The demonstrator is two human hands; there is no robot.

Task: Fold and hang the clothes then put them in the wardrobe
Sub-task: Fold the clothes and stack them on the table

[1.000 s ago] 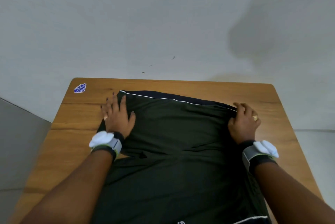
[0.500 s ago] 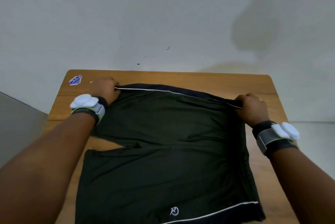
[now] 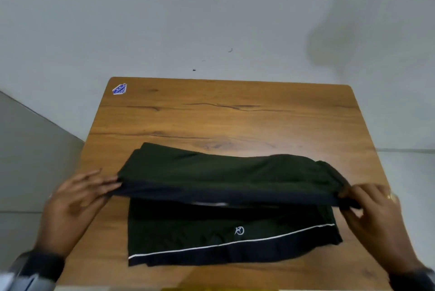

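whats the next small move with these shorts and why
Probably lower the held edge of the shorts onto the near half, toward the white stripe. The left hand and right hand pinch its corners, and it hangs raised above the lower layer on the table, not yet laid flat.

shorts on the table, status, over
Left hand, right hand each pinch an end of the folded edge; black shorts half doubled on table, fold not laid; sticker at far corner, clear.
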